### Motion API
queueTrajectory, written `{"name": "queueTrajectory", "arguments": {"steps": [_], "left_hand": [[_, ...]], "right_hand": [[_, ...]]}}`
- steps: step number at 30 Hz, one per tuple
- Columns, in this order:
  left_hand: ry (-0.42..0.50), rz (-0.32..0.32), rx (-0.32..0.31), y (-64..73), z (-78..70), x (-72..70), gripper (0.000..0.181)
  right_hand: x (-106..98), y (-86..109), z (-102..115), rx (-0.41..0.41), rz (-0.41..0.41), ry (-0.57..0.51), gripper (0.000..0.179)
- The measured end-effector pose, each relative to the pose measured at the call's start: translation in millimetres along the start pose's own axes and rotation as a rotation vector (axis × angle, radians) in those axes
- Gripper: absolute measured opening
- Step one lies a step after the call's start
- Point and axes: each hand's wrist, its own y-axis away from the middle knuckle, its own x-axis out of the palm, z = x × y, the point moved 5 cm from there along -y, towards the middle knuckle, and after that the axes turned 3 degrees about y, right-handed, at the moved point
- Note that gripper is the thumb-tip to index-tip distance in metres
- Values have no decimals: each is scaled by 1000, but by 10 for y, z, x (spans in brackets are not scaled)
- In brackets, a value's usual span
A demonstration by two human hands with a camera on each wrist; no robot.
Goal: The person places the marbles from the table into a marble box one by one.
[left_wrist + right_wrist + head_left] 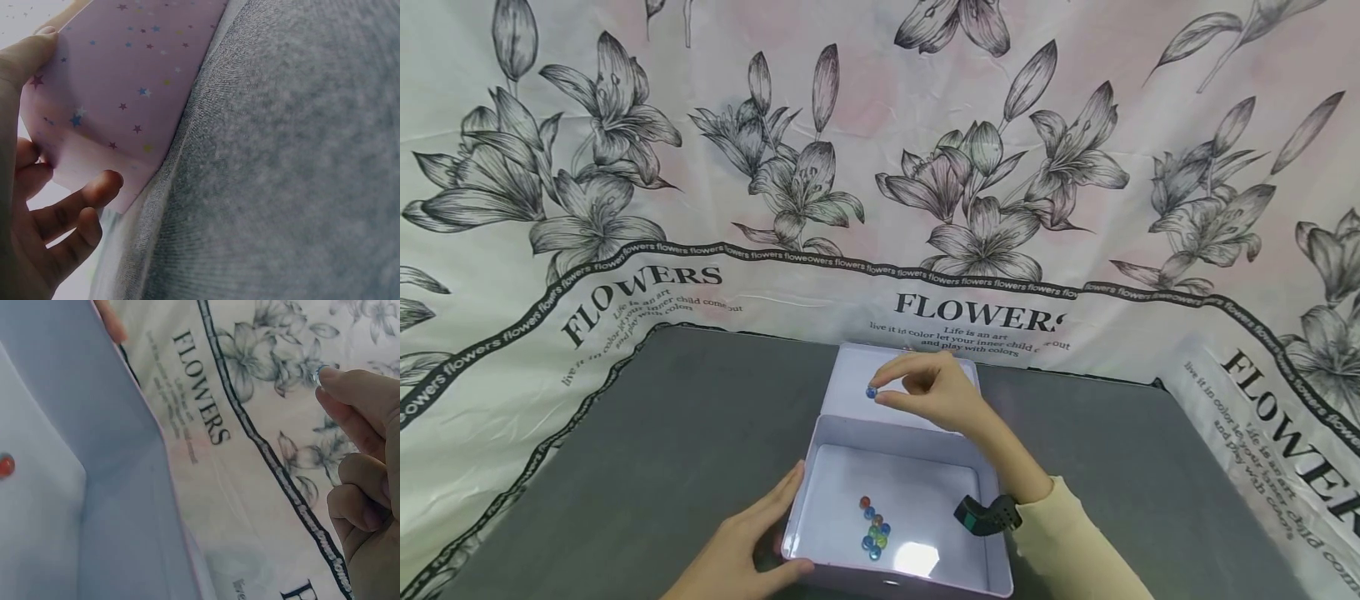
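My right hand (936,390) pinches a small blue glass marble (871,392) between thumb and forefinger, above the raised lid (848,377) of a pale lilac box (940,492). In the right wrist view the marble (319,375) shows only partly at the fingertips; the other fingers curl inward. Several blue, green and reddish marbles (870,513) lie grouped on the box floor, left of its middle. My left hand (739,540) grips the box's front left corner. In the left wrist view the box's outer wall (125,81) is pink with printed stars, and two fingers (75,240) stand off it.
The box stands on a dark grey tabletop (700,433) that extends to both sides. Behind and around it hangs a floral cloth (805,308) printed with lettering. A black wristband device (988,515) sits on the right wrist, over the box's right side.
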Motion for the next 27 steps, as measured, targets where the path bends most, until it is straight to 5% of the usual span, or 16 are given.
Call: {"name": "queueTrajectory", "arguments": {"steps": [14, 27], "left_hand": [[-19, -14, 61, 7, 7, -11, 96], [-9, -8, 58, 11, -12, -24, 95]], "right_hand": [[472, 56, 77, -38, 181, 53, 15], [803, 279, -384, 87, 461, 182, 11]]}}
